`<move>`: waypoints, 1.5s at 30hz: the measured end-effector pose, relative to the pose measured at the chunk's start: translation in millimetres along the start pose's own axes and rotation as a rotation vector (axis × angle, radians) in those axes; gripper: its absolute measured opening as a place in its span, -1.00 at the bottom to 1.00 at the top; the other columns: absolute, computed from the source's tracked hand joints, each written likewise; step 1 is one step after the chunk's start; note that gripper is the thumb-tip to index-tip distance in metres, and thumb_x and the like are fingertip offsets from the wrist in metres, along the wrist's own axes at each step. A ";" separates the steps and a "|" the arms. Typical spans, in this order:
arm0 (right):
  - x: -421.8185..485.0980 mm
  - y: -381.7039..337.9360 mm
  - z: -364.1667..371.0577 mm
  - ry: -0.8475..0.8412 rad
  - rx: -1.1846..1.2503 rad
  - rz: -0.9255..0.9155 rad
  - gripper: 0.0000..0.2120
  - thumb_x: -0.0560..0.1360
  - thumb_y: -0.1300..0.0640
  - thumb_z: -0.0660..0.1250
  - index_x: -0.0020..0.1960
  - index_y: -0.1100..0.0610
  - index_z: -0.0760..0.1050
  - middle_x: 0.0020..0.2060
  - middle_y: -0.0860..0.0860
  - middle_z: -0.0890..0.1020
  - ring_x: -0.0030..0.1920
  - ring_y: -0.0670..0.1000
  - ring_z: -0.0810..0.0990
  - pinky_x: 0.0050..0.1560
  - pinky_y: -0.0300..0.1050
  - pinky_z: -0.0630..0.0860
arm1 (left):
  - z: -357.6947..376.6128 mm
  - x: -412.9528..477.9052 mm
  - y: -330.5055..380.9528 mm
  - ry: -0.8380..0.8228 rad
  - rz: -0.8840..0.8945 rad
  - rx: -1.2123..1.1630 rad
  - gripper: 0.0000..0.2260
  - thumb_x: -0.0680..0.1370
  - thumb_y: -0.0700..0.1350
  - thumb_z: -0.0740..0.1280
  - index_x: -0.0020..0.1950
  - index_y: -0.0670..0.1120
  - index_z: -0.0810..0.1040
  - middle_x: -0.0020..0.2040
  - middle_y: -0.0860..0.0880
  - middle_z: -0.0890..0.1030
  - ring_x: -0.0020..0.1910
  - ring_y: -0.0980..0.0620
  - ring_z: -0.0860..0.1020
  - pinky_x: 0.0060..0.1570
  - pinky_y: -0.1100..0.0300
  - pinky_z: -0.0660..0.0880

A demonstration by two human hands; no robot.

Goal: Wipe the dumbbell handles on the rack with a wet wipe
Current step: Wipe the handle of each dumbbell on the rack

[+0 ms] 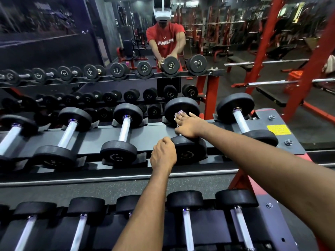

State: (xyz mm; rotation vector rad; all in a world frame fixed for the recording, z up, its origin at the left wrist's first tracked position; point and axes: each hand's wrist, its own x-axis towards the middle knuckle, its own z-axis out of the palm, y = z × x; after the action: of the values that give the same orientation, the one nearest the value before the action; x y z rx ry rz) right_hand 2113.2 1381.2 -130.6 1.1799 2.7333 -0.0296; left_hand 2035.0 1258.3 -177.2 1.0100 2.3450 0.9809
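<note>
Up close at a gym's two-tier steel rack (148,131), black round-headed dumbbells lie in moulded cradles on both shelves, each with a bright, knurled metal handle. On the upper shelf, from the left, come a dumbbell cut off by the frame edge (10,134), a second dumbbell (67,134) and a third dumbbell (125,129), all lying with their matte, rubbery heads toward and away from the camera. Next along is the fourth dumbbell (190,151). The person's left hand (163,154) grips it, fingers curled over the top edge of its near head, forearm rising straight from the bottom of the frame. The right hand (188,125) lies palm down along that dumbbell's handle, hiding it, with the arm reaching in from the lower right. Its fingers are stretched nearly straight and press a crumpled pale wet wipe (179,113) against the spot where the handle meets the far head; the wipe shows just beyond the fingertips. A fifth dumbbell (241,122) sits at the shelf's right end, beside a yellow sticker (278,129) on the rack's bolted end plate. On the lower shelf (268,223) a further row of dumbbells rests in the same way. Behind the rack, a wall mirror (54,51) reflects both the weights and the person.
</note>
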 end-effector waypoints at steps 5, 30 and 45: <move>-2.7 -1.1 6.4 0.068 0.207 0.054 -0.34 0.60 -0.05 0.05 0.60 0.15 -0.07 0.59 0.02 -0.12 0.57 -0.04 -0.18 0.52 0.05 -0.15 | 2.7 3.8 -4.4 0.001 0.015 0.028 -0.60 0.66 -0.11 -0.09 0.24 -0.20 0.47 0.28 -0.22 0.52 0.21 -0.22 0.47 -0.03 0.04 0.23; 3.5 4.5 18.4 0.161 1.198 0.353 -0.75 0.41 -0.01 0.45 -0.14 0.13 0.46 -0.22 0.04 0.54 -0.18 0.03 0.51 -0.21 -0.15 0.36 | 0.8 0.8 -1.6 -0.001 0.012 -0.015 -0.60 0.67 -0.10 -0.09 0.22 -0.21 0.48 0.27 -0.20 0.53 0.19 -0.20 0.47 -0.03 0.05 0.23; 28.7 -0.1 8.8 0.618 1.534 0.799 -0.80 0.31 0.18 0.48 -0.35 0.14 0.46 -0.31 0.05 0.56 -0.27 0.09 0.54 -0.18 -0.07 0.57 | 1.3 0.8 -0.5 0.016 0.014 -0.071 -0.62 0.66 -0.06 -0.06 0.05 -0.18 0.51 0.11 -0.21 0.58 0.04 -0.20 0.51 0.07 -0.06 0.44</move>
State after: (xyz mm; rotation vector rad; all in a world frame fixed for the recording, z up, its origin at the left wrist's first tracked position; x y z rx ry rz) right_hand 2095.0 1401.1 -143.8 2.8099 1.9901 -2.1945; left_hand 2035.0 1259.2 -178.5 0.9956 2.3015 1.0730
